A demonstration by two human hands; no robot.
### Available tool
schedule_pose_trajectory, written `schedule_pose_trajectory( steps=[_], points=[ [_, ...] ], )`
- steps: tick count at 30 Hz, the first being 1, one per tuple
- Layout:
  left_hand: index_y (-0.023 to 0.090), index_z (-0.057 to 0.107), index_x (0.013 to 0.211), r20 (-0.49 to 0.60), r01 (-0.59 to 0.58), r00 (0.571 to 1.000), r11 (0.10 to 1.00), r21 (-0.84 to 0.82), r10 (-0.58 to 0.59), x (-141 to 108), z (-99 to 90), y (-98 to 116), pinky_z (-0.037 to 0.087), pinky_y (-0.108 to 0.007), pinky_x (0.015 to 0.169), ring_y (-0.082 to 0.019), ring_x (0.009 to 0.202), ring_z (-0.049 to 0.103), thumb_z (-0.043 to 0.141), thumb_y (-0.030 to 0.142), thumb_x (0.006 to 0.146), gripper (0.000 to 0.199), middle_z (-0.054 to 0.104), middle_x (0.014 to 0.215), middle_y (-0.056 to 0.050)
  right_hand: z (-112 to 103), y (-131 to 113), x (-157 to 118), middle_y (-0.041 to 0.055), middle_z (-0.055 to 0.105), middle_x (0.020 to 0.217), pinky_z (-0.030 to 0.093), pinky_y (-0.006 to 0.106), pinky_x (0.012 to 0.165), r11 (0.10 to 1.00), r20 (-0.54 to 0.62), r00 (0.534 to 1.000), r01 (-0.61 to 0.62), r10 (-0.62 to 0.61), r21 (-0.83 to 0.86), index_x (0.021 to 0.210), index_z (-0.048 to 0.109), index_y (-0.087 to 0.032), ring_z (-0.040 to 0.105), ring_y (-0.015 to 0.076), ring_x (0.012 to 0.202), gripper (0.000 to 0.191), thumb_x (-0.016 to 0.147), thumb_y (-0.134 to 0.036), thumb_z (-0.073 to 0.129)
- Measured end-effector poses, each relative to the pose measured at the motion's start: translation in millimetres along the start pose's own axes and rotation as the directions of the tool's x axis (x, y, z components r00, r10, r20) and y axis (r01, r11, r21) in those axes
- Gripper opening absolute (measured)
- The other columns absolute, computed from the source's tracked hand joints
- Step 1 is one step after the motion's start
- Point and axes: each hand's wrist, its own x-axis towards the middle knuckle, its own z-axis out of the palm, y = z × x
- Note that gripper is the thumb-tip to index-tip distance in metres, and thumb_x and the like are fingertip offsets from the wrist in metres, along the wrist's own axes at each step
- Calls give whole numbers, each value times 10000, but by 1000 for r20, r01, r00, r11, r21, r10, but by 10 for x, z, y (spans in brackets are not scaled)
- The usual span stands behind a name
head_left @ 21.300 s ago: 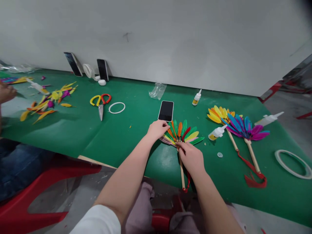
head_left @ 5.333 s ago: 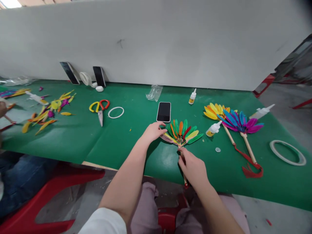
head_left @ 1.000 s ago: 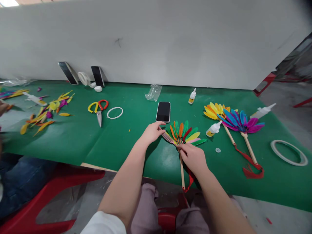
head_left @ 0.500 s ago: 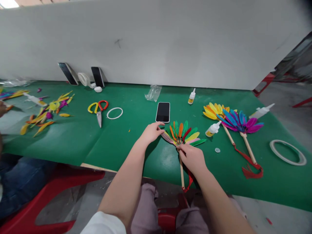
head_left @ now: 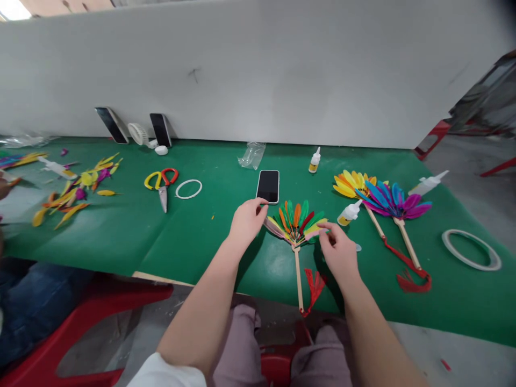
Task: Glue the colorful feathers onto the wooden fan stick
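Observation:
A feather fan [head_left: 298,221] with green, orange, red, yellow and pink feathers lies spread on the table, its wooden handle pointing toward me. A red tassel [head_left: 315,285] hangs from the handle's end. At the fan's left edge, my left hand [head_left: 246,221] pinches the outermost pinkish feather between thumb and fingers. My right hand [head_left: 341,251] has its thumb and fingers closed at the tips of the pink and yellow feathers on the right edge. The fan's centre and handle are uncovered. Just beyond my left hand lies a phone [head_left: 268,186].
Glue bottles [head_left: 350,213] stand on the green table [head_left: 201,236]. To the right lie a yellow fan [head_left: 350,183], a blue-purple fan [head_left: 403,204] and a tape roll [head_left: 445,242]. Leftward are scissors [head_left: 163,198], a white ring [head_left: 177,195], loose feathers [head_left: 66,199] and another person's hand [head_left: 5,188].
My right hand has left the fan's centre and moved right to the outer feathers. My left hand stays at the left edge.

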Motion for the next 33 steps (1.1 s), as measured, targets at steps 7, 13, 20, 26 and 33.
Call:
schedule_pose_trajectory(
  steps=[7,13,20,26,33],
  points=[
    [201,599,893,177,-259,954,961,92,240,-468,145,285,407,-264,741,-161,811,552,350,290,851,267,619,831,-39,-20,48,2,-43,566,570,358,217,509,996,264,964,53,-31,-75,846,577,-251,513,118,502,164,774,-319,445],
    [232,582,995,275,-323,923,929,179,268,-722,278,321,422,-286,692,-169,756,571,305,297,871,310,631,809,-36,21,67,-10,-20,625,781,387,227,641,973,319,936,194,-147,-123,841,581,-252,568,128,690,130,770,-276,474],
    [211,560,1045,207,-371,922,900,229,327,-762,305,375,419,-292,755,-169,844,512,317,272,868,306,588,930,-45,-16,48,-46,-17,643,795,373,220,596,928,389,905,283,-175,-241,788,578,-242,579,137,703,134,793,-291,454],
    [145,503,1142,211,-433,899,850,299,384,-858,403,415,401,-317,795,-193,917,490,322,301,864,366,516,1181,-70,-20,82,-55,-3,657,869,395,236,677,890,413,889,338,-196,-305,856,645,-264,587,152,805,231,819,-314,422],
    [81,505,1141,228,-477,879,801,361,420,-853,439,413,376,-319,780,-193,895,511,339,296,859,391,529,1185,-115,-15,79,-48,-8,659,833,407,241,640,883,418,891,332,-177,-333,912,650,-281,592,151,762,263,823,-339,410]
  ],
)
